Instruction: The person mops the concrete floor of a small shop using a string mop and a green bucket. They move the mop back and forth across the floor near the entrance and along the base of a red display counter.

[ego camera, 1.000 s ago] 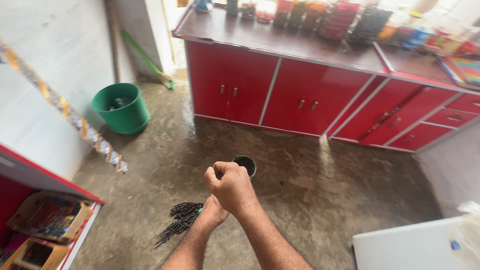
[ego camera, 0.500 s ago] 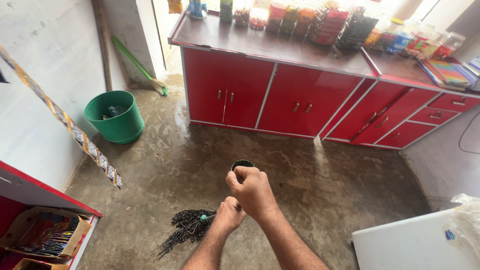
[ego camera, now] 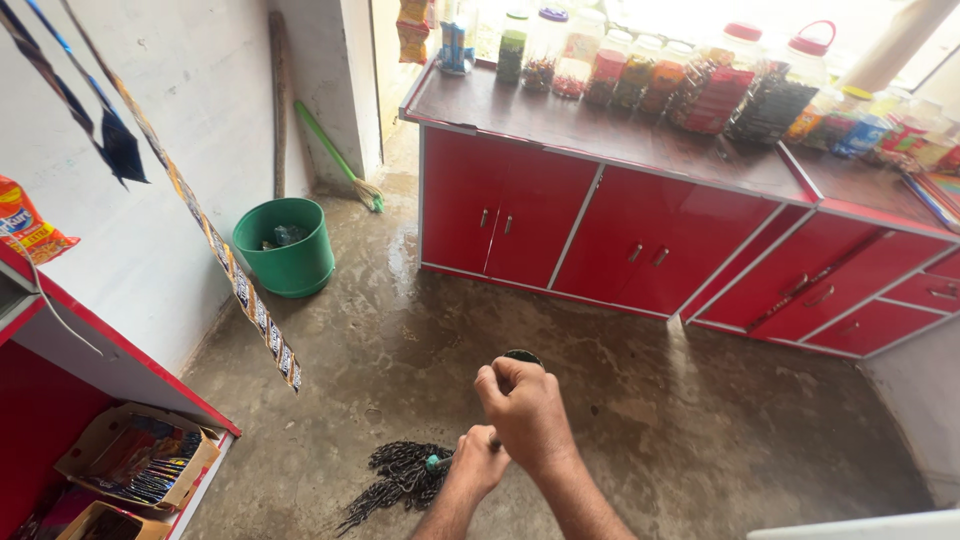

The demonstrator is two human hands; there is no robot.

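The mop (ego camera: 400, 478) lies with its dark strands spread on the wet concrete floor (ego camera: 640, 420), just below and left of the hands, and its handle runs up through both fists toward the camera. Compared with half a second ago, the view has swung right and tipped up: the green bucket (ego camera: 290, 250) now sits nearer the middle of the left side, a hanging strip of packets (ego camera: 235, 280) crosses more of the wall, and a snack bag (ego camera: 25, 225) shows at the left edge. The white surface seen earlier at the lower right has almost gone from view. The mop head sits slightly lower in the picture, but the hands keep the same stacked hold.

The right hand (ego camera: 528, 410) is uppermost, its fingers curled tight into a fist around the top of the handle, knuckles toward the camera. The left hand (ego camera: 480, 462) is lower, fingers also closed on the handle just above the teal collar where the strands join. A small dark cup (ego camera: 522, 357) stands on the floor just beyond the right fist, partly hidden by it. Red cabinets (ego camera: 600, 235) with jars (ego camera: 640, 75) on top line the far side.
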